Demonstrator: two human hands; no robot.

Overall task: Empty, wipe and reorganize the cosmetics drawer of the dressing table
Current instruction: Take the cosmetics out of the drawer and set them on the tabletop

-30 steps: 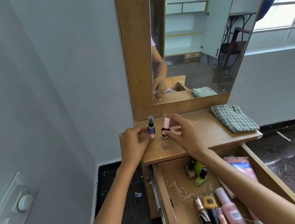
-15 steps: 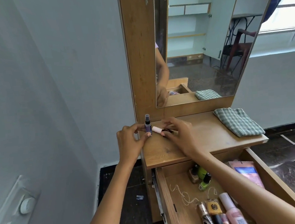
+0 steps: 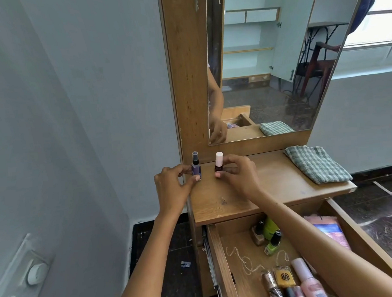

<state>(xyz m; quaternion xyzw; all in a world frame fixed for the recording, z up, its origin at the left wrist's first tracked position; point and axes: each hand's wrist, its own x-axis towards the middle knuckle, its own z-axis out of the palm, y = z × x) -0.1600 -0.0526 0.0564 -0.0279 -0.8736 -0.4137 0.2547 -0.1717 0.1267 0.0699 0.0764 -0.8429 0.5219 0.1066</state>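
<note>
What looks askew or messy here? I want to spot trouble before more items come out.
In the open drawer, a lime-green nail polish bottle lies tipped over and a loose whitish string straggles across the floor. The two held bottles stand upright.

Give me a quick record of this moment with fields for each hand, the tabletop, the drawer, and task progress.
left hand: pinches purple spray bottle, upright on tabletop
right hand: pinches dark nail polish with pale cap, upright on tabletop
tabletop: the two bottles stand apart near the back left; folded checked cloth at right
drawer: open, still holds green polish, pink bottle, other cosmetics
progress: emptying under way, wiping not yet done
</note>
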